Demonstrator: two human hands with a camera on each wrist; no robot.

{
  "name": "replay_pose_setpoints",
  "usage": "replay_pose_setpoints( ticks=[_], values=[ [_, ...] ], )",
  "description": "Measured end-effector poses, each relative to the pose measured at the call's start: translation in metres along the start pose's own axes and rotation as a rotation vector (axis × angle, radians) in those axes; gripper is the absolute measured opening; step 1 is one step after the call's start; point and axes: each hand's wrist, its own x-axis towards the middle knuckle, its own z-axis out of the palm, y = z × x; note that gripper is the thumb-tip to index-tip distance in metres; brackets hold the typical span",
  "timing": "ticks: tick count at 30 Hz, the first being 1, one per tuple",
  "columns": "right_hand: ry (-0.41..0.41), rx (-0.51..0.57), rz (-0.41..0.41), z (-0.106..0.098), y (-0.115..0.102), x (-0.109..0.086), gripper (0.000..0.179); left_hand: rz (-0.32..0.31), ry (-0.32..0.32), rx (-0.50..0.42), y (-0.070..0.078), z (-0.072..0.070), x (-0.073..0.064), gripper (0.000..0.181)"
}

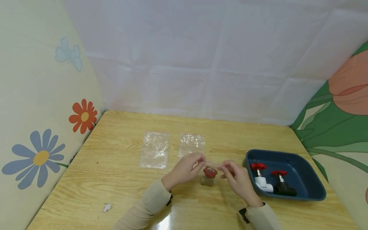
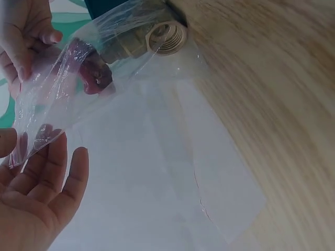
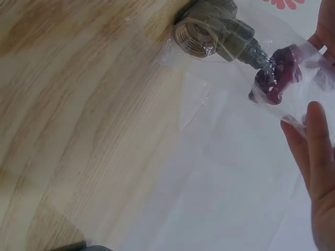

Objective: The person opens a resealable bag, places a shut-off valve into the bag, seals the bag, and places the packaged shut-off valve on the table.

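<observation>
A clear zip bag [image 2: 44, 112] stands upright on the table with a brass valve [image 2: 166, 37] inside. The valve's red handwheel [image 1: 210, 172] points up toward the bag's mouth, and its threaded opening shows in both wrist views. My left hand [image 1: 187, 167] pinches one end of the bag's top edge between thumb and fingers. At the other end, my right hand [image 1: 237, 180] pinches the same edge, which is stretched between the two hands. In the right wrist view the bag partly covers the fingers of the left hand [image 3: 327, 34].
Two flat clear zip bags [image 1: 155, 150] [image 1: 192, 143] lie behind the hands. To the right, a dark blue tray [image 1: 311, 179] holds a white valve [image 1: 263, 184] and a black valve [image 1: 284, 189], both with red handwheels. A white sheet backs the wooden table [image 1: 115, 143].
</observation>
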Motion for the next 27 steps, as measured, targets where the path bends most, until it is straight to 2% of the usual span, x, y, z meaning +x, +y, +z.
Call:
replay_pose_setpoints(
  ticks=[5, 14, 21, 27],
  values=[
    [0.001, 0.003, -0.029, 0.0005, 0.0030, -0.0006, 0.004, 0.050, -0.001, 0.050, -0.0015, 0.0006, 0.0012, 0.005],
    [0.025, -0.019, -0.079, 0.0035, 0.0015, -0.0005, 0.004, 0.080, 0.043, 0.149, -0.0024, 0.0075, -0.0016, 0.006],
    [0.001, -0.047, -0.108, 0.0016, 0.0008, 0.0019, 0.007, 0.043, -0.005, 0.140, -0.0001, 0.0052, -0.0004, 0.005],
    [-0.036, -0.100, -0.099, 0.0018, 0.0013, 0.0030, 0.018, 0.065, -0.026, 0.156, 0.0000, 0.0045, 0.0011, 0.004]
  ],
)
